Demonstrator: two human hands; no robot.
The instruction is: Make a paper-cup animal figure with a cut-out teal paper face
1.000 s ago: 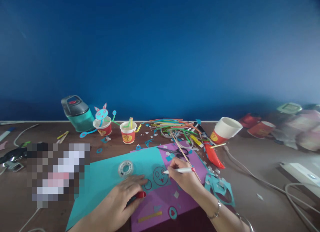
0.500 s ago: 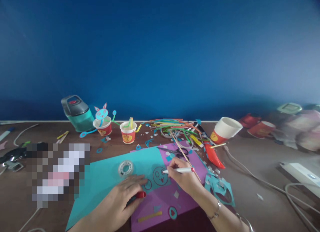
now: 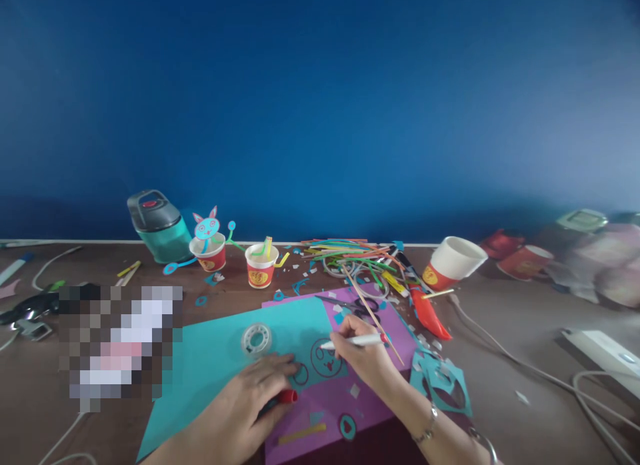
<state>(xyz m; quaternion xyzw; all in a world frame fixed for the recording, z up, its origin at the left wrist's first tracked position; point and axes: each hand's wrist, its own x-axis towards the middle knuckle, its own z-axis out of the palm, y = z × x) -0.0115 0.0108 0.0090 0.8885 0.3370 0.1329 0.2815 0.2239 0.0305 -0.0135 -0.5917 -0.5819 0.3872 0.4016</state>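
Observation:
My right hand (image 3: 357, 345) grips a white marker (image 3: 363, 341) with a red end. Its tip is at the left eye of a round smiling face (image 3: 326, 359) drawn on the turquoise paper (image 3: 200, 358). With its fingers resting on that sheet, my left hand (image 3: 260, 391) holds a red marker cap (image 3: 287, 396) between thumb and fingers. A smaller drawn circle (image 3: 301, 374) lies just beyond its fingertips. Close above this hand sits a roll of clear tape (image 3: 257, 340). Purple paper (image 3: 300, 446) shows under the turquoise sheet, carrying a round cutout with a heart (image 3: 347, 426) and a yellow strip (image 3: 303, 433).
Scissors (image 3: 370, 310) and a wooden stick (image 3: 367, 305) lie beyond my right hand, before a pile of coloured straws (image 3: 345, 251). Paper cups (image 3: 261, 273), one with a cat figure (image 3: 207, 229), and a teal bottle (image 3: 163, 235) stand near the wall. Turquoise scraps (image 3: 445, 381) lie right.
The marker tip has moved from the face's right eye to its left eye. My left hand stays on the paper with the cap, and the whole view has shifted slightly.

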